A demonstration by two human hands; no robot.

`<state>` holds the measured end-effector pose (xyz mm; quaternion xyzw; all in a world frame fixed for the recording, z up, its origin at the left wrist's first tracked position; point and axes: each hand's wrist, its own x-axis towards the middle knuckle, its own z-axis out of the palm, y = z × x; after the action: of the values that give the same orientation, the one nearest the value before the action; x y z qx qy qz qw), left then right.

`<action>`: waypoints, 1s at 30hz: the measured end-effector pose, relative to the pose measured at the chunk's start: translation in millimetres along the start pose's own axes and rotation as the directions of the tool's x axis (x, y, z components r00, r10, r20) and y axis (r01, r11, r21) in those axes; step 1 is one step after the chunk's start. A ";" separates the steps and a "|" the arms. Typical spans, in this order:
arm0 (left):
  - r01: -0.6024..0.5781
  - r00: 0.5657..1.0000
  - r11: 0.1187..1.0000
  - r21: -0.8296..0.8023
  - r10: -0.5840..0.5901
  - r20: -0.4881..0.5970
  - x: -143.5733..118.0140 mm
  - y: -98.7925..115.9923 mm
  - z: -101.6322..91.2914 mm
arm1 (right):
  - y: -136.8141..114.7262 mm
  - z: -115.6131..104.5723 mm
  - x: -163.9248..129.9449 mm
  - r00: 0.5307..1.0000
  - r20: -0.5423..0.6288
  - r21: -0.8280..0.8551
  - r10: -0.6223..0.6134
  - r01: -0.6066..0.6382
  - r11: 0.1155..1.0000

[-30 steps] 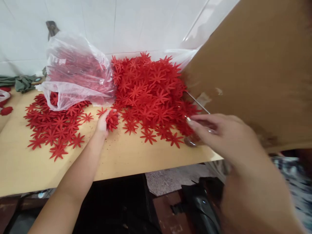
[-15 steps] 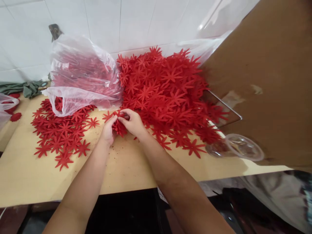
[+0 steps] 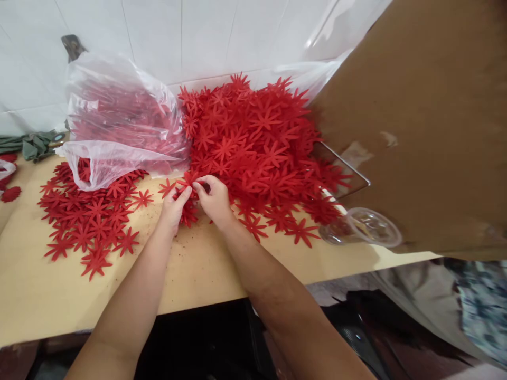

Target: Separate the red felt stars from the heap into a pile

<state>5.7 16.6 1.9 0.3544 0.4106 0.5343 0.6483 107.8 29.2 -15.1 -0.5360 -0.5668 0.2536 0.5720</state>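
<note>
Between my hands is a red flower-shaped cutout (image 3: 189, 179) with narrow petals. My left hand (image 3: 173, 208) pinches it from the left, thumb and fingers closed on its lower edge. My right hand (image 3: 214, 196) grips the same cutout from the right, with the thumb and forefinger meeting near its middle. More red petals show just under my hands; whether they are held or lie on the table I cannot tell. A tall heap of red cutouts (image 3: 253, 137) rises behind my right hand. A lower, darker pile (image 3: 93, 211) spreads out to the left.
A clear plastic bag (image 3: 122, 111) full of red pieces stands against the tiled wall. On the right, a large cardboard box (image 3: 428, 132) borders the wooden table (image 3: 206, 269). Clear plastic containers (image 3: 374, 227) lie at its foot, near a thin metal frame (image 3: 346, 162).
The view has shifted slightly, so the piles and box sit further left. My hands stay together, and the red cutout between them now stands up more visibly above the fingers.
</note>
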 end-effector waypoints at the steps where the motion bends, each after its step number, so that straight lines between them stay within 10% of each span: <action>1: 0.000 1.000 1.000 0.012 0.000 -0.003 -0.6 0.2 0.7 | -1.5 -1.1 0.0 1.000 0.004 -0.031 -0.015 0.015 0.999; 13: -0.050 0.999 0.996 0.077 0.051 -0.010 6.8 -3.0 -2.8 | -23.9 -9.4 -4.9 0.994 0.107 -0.309 -0.013 0.046 0.950; 19: -0.078 0.996 0.991 0.104 0.081 -0.025 12.2 -3.6 -3.8 | -56.0 -96.7 -30.2 0.981 0.012 -0.484 -0.193 0.174 0.858; 25: -0.119 0.993 0.975 0.190 0.114 0.035 13.3 -7.4 0.2 | -75.3 -223.7 -46.8 0.966 -0.235 -0.905 0.107 -0.258 0.340; 30: -0.144 0.990 0.962 0.230 0.139 0.038 12.9 -7.9 -0.1 | -66.1 -243.2 -28.7 0.806 -0.264 -0.963 0.529 -0.248 -0.102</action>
<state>10.0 27.8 -7.2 0.4619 0.4367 0.5239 0.5670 304.1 -95.4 86.4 -0.8852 -0.4496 0.0045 -0.1196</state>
